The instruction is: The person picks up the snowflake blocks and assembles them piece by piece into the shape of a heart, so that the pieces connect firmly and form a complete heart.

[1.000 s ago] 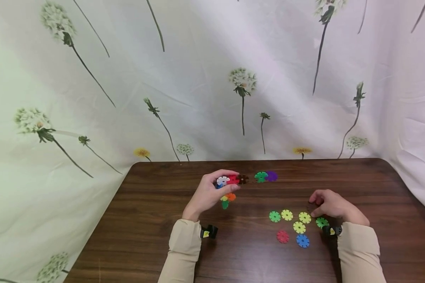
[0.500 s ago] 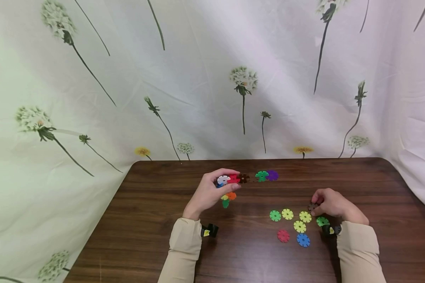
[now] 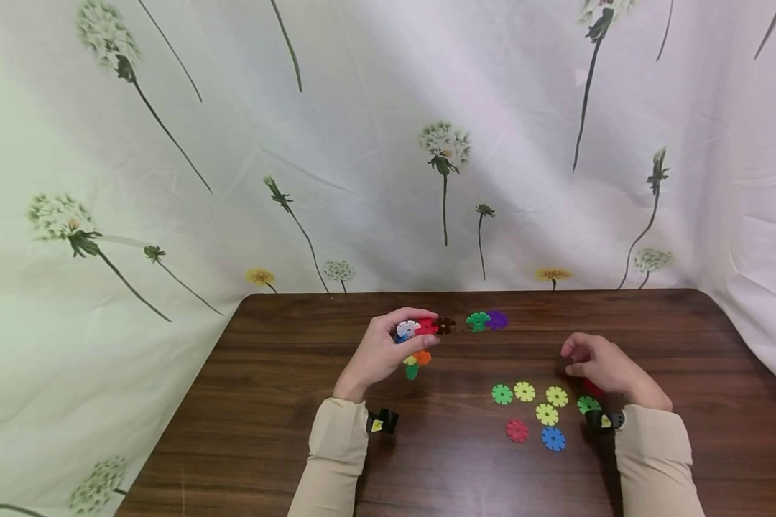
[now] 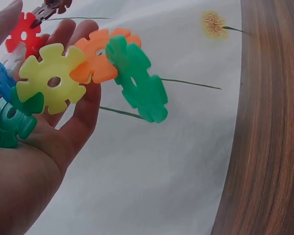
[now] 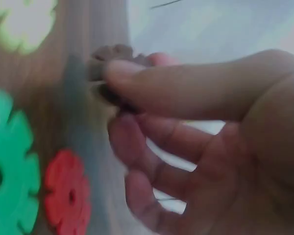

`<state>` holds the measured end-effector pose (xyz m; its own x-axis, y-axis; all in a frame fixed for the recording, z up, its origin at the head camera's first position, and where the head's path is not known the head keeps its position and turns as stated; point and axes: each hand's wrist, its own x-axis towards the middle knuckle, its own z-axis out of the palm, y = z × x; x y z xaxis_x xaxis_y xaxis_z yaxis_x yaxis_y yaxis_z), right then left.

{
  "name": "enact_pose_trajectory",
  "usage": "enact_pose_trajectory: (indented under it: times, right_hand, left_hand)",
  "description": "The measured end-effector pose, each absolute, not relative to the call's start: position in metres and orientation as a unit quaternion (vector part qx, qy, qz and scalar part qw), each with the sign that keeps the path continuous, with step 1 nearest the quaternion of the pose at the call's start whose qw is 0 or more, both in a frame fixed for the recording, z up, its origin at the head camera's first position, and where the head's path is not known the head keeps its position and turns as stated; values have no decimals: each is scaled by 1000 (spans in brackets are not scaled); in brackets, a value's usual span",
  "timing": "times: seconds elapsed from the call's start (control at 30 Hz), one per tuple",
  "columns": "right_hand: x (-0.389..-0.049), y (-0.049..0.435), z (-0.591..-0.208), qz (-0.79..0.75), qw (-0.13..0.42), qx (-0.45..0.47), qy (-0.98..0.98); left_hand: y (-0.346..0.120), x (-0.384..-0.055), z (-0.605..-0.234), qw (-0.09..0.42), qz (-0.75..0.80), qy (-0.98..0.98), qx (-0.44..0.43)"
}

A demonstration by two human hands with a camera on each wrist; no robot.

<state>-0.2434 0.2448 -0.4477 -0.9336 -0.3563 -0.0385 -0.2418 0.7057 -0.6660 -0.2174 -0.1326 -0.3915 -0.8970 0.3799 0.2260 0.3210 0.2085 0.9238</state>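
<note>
My left hand (image 3: 378,359) holds a chain of joined, notched plastic discs above the table, thumb and fingers gripping near the red disc (image 3: 427,327) and white disc (image 3: 407,329). In the left wrist view a yellow disc (image 4: 36,73), an orange disc (image 4: 90,71) and a green disc (image 4: 149,93) hang in front of the fingers. My right hand (image 3: 611,370) pinches a brown notched disc (image 5: 110,53) between thumb and fingers, which partly hide it. Below that hand lie a red disc (image 3: 593,386) and a green disc (image 3: 588,405).
Loose discs lie mid-table: a green disc (image 3: 501,394), several yellow discs (image 3: 524,388), a red disc (image 3: 516,425) and a blue disc (image 3: 552,432). Farther back are green (image 3: 477,316) and purple (image 3: 499,320) discs; whether they join the chain is unclear. A dandelion-print cloth (image 3: 362,179) hangs behind the table.
My right hand has risen slightly from the table with the brown disc, and a red disc now shows beneath it. The left hand and its chain stay nearly still.
</note>
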Motion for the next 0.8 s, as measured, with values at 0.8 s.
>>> enact_pose_trajectory:
  times: [0.8]
  right_hand:
    - [-225, 181, -396, -596, -106, -252, 755]
  left_hand:
    - [-131, -216, -391, 22, 589, 777, 221]
